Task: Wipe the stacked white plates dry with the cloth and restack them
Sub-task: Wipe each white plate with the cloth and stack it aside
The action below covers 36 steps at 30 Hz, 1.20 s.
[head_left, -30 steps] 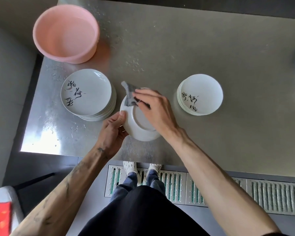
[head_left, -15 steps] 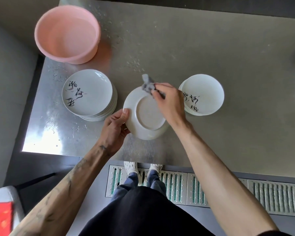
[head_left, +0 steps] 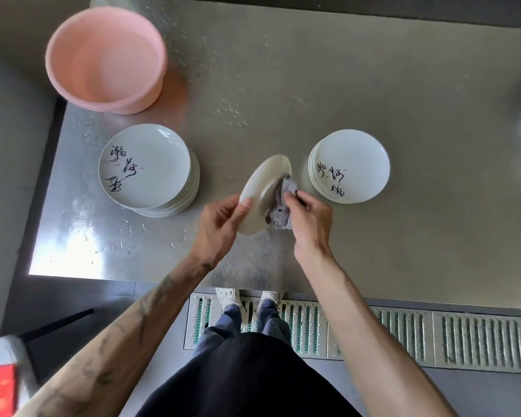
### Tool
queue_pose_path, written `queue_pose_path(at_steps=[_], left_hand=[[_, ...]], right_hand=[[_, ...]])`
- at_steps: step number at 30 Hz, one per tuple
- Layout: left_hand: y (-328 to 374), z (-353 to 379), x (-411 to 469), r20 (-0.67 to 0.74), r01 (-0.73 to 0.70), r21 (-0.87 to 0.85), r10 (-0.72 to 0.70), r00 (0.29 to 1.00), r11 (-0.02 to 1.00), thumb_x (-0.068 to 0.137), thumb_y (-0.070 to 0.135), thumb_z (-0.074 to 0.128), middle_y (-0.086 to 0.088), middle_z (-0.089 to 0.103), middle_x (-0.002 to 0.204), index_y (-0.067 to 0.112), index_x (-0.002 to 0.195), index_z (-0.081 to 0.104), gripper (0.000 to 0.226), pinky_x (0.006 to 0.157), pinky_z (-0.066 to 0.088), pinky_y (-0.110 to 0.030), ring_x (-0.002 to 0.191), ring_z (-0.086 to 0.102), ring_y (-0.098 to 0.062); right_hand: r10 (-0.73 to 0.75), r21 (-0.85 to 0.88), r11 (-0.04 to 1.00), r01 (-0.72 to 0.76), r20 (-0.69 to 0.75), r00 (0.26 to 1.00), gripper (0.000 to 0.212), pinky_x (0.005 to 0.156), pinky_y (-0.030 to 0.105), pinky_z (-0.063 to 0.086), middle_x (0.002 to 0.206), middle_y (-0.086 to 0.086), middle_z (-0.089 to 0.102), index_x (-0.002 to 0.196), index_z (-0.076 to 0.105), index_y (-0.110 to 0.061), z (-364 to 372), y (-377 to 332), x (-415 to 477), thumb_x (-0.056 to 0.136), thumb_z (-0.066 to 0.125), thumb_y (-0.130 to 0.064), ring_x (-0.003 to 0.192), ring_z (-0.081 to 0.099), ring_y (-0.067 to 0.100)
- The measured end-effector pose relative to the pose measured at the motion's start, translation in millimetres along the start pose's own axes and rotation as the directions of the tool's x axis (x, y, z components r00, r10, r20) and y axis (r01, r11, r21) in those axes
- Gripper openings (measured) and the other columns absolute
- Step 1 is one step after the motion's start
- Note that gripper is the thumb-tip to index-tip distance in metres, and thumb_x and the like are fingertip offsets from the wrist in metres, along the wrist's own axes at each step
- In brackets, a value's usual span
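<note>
Your white plate (head_left: 260, 194) stands tilted on edge at frame centre, its visible face plain and glossy. Your left hand (head_left: 220, 227) pinches its lower rim. Your right hand (head_left: 310, 221) curls round a bunched grey cloth (head_left: 280, 212), pressing it to the plate. Inscribed stacks flank it, the left stack (head_left: 146, 167) taller than the right stack (head_left: 352, 164).

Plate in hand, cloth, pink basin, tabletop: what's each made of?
Plate: likely glazed ceramic, white with a smooth sheen.
Cloth: soft grey fabric, shown by its crumpled folds.
Basin: probably plastic, matte pink, with a thin, slightly translucent wall.
Tabletop: sheet metal, probably stainless steel, brushed grey with glare patches.
</note>
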<state>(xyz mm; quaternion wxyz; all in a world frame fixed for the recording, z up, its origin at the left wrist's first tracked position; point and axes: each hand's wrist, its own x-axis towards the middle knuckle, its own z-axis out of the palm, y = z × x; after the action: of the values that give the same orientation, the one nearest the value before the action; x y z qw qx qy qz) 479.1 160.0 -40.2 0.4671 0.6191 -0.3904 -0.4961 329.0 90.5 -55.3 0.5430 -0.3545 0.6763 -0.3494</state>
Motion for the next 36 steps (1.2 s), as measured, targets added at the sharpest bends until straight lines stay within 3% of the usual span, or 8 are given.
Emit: queue_pose_path(at_steps=[6,9,11,18,22,26,31,36], left_hand=[[-0.6,-1.7,7.4,0.134,-0.262,0.542,0.226,0.965,0.798,0.107,0.03,0.053,0.002,0.045,0.064,0.005,0.096,0.069,0.032,0.052,0.035,-0.034,0.055,0.039,-0.015],[2.9,-8.8,12.6,0.266,-0.375,0.666,0.265,0.927,0.645,0.106,0.024,0.058,-0.011,0.076,0.111,0.011,0.131,0.069,0.03,0.076,0.058,-0.038,0.094,0.072,-0.026],[4.6,-13.9,17.5,0.34,-0.422,0.692,0.251,0.906,0.586,0.107,0.023,0.057,-0.006,0.066,0.139,0.016,0.139,0.064,0.034,0.099,0.056,-0.048,0.124,0.066,-0.027],[-1.4,-5.1,25.4,0.44,-0.567,0.763,0.393,0.807,0.311,0.101,0.027,0.065,0.0,0.062,0.143,0.017,0.136,0.067,0.037,0.115,0.038,-0.054,0.138,0.055,-0.023],[-6.4,12.2,24.8,0.182,-0.376,0.796,0.404,0.897,0.475,0.089,0.036,0.077,-0.017,0.036,0.162,0.006,0.151,0.047,0.076,0.123,0.02,-0.062,0.153,0.027,-0.039],[-6.1,34.9,37.2,0.036,-0.104,0.612,0.103,0.994,0.784,0.078,0.031,0.089,-0.024,0.015,0.168,-0.003,0.161,0.011,0.118,0.125,0.023,-0.042,0.156,0.018,-0.035],[-12.2,66.1,72.9,0.086,-0.062,0.525,0.019,0.996,0.849,0.068,0.025,0.096,-0.019,0.022,0.167,-0.001,0.161,0.009,0.13,0.113,0.013,-0.009,0.154,0.023,-0.03],[-24.6,99.9,103.3,0.152,-0.055,0.533,-0.032,0.988,0.844,0.069,0.026,0.096,-0.013,0.021,0.169,0.004,0.163,0.008,0.131,0.119,0.014,-0.018,0.155,0.022,-0.027]], right_hand=[[0.14,0.032,0.989,-0.144,0.089,0.986,0.03,0.086,0.043,0.056,0.074,0.0,0.062,0.07,0.066,-0.017,-17.5,-43.4,36.9,0.078,0.084,-0.04,0.075,0.058,0.017],[0.192,0.025,0.98,-0.196,0.109,0.975,0.029,0.093,0.052,0.056,0.085,0.008,0.069,0.085,0.072,-0.002,-26.5,-52.0,44.3,0.078,0.088,-0.025,0.079,0.066,0.02],[0.21,0.013,0.977,-0.212,0.094,0.973,0.021,0.088,0.051,0.059,0.091,0.014,0.075,0.09,0.075,0.002,-31.3,-54.2,48.5,0.076,0.086,-0.011,0.079,0.069,0.022],[0.142,-0.044,0.989,-0.14,0.025,0.99,0.01,0.066,0.029,0.047,0.071,0.002,0.059,0.067,0.07,-0.006,-43.1,-37.6,53.3,0.071,0.077,0.0,0.067,0.054,0.015],[0.078,0.011,0.997,-0.078,-0.044,0.996,0.012,0.063,0.028,0.039,0.067,0.001,0.05,0.065,0.064,-0.006,-54.3,-24.4,56.2,0.07,0.073,0.0,0.065,0.042,0.015],[0.043,0.047,0.998,-0.039,-0.107,0.993,0.011,0.06,0.027,0.043,0.064,-0.004,0.056,0.067,0.066,-0.007,-70.7,-15.5,67.3,0.071,0.074,-0.001,0.062,0.046,0.013],[0.038,0.054,0.998,-0.028,-0.18,0.983,0.014,0.063,0.031,0.043,0.073,0.004,0.055,0.08,0.063,0.007,-98.0,-6.9,88.5,0.074,0.074,0.0,0.069,0.046,0.015],[0.052,0.028,0.999,-0.046,-0.258,0.965,0.009,0.062,0.034,0.043,0.072,0.004,0.054,0.076,0.065,-0.006,-120.9,-3.8,110.6,0.074,0.071,0.0,0.067,0.044,0.017]])
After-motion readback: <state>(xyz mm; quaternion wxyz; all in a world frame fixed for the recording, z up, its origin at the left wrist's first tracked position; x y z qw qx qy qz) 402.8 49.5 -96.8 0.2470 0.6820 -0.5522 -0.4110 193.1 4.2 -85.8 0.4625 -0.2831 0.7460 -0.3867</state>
